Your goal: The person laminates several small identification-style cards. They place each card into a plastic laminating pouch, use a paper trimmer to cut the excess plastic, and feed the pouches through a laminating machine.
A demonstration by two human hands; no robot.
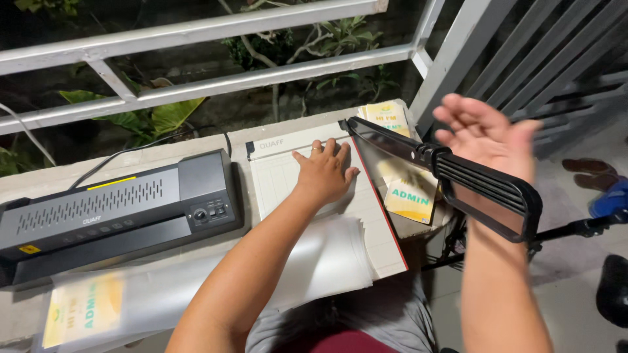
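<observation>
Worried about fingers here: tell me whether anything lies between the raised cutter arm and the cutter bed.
The left hand lies flat on the cutter bed, just left of the cutting edge, not clearly under the raised cutter arm. The right hand is open behind the handle. A laminated sheet under the arm is likely but unclear.

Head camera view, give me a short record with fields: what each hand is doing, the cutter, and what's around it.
left hand: flat, palm down, pressing on the paper cutter board
right hand: open, raised, wrist through the loop handle
cutter blade arm: lifted, black
left of board: dark laminator
in front: clear laminating pouches
right of board: yellow printed cards
</observation>
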